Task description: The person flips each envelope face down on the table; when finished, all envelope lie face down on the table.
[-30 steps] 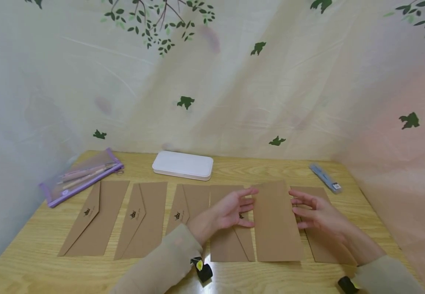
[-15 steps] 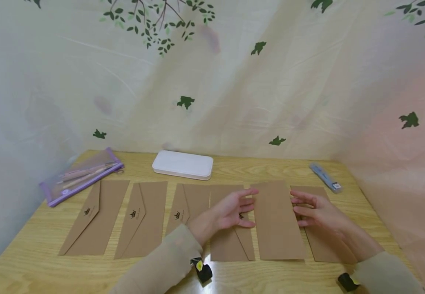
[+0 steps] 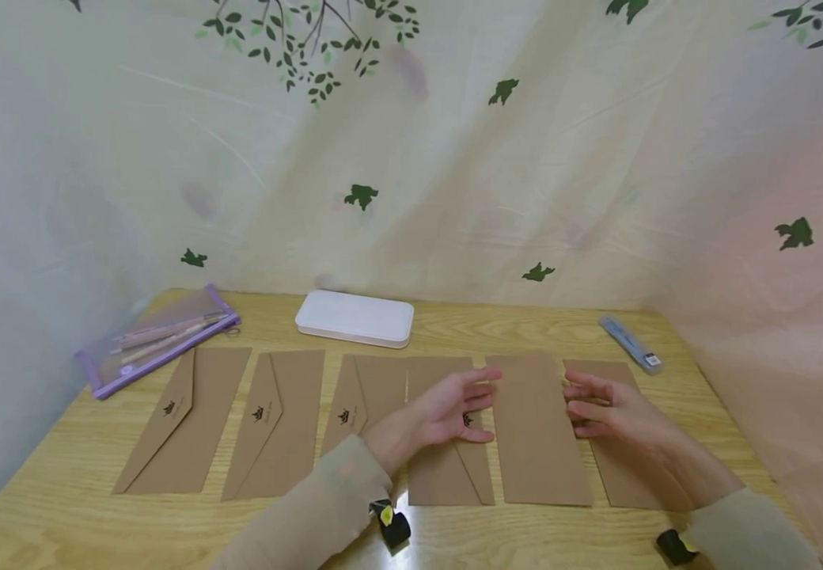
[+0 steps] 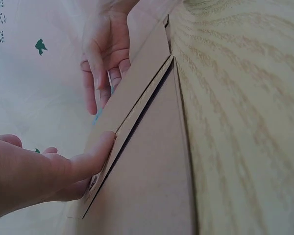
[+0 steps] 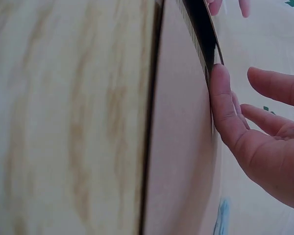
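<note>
A plain brown envelope (image 3: pixel 541 443) lies between the two hands in the head view, its flap side not showing. The left hand (image 3: pixel 447 405) stretches over the neighbouring crown-printed envelope (image 3: pixel 447 475), fingertips near the plain envelope's left edge. At its right edge the right hand (image 3: pixel 614 413) has its fingers extended, above the rightmost envelope (image 3: pixel 628 467). Neither hand grips anything. In the left wrist view, a finger of the left hand (image 4: pixel 49 169) touches an envelope flap (image 4: pixel 127 127). From the right wrist, a fingertip of the right hand (image 5: pixel 264 132) meets an envelope edge.
Further left lie three more crown-printed envelopes (image 3: pixel 201 443), roughly in line. Behind the row are a purple-edged pencil pouch (image 3: pixel 162 336), a white case (image 3: pixel 354 318) and a slim blue pack (image 3: pixel 628 344). A leaf-patterned curtain (image 3: pixel 411 158) surrounds the wooden table (image 3: pixel 297 534).
The plain envelope has settled down flat onto the table and shifted slightly right at its near end. The right hand has barely moved; the left hand stays in place.
</note>
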`<state>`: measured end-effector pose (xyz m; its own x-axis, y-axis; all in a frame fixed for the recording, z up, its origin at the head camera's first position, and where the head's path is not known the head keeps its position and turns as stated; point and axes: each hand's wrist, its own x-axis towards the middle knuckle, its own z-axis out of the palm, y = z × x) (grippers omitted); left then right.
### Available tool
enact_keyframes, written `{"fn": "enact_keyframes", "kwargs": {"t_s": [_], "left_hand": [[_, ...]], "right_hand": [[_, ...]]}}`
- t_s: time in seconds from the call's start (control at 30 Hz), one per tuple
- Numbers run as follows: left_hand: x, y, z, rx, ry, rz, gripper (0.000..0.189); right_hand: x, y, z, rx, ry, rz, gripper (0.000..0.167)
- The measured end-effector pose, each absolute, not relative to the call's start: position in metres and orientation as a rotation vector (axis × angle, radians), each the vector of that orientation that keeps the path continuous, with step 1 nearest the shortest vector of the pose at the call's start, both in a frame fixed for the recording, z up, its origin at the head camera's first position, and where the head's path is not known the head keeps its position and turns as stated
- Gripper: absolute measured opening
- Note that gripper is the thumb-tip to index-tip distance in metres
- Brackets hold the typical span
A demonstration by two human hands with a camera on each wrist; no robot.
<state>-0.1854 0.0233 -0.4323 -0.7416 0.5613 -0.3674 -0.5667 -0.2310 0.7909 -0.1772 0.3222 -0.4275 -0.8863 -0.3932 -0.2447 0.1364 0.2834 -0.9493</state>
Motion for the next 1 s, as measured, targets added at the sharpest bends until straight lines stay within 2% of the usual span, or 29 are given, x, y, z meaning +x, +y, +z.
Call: {"fn": "enact_keyframes", "kwargs": {"t_s": [0.4, 1.0], "left_hand": [[-0.1820, 0.0255, -0.4360, 0.008, 1.322, 2.018, 0.051], [-0.1843, 0.0273, -0.4356, 0.030, 1.335, 2.008, 0.053]], "right_hand": [[-0.1785, 0.3255, -0.4318, -0.189, 2.045, -1.674, 0.072], [-0.1822, 0.3228, -0.4268, -0.111, 2.047, -1.626, 0.072]]}}
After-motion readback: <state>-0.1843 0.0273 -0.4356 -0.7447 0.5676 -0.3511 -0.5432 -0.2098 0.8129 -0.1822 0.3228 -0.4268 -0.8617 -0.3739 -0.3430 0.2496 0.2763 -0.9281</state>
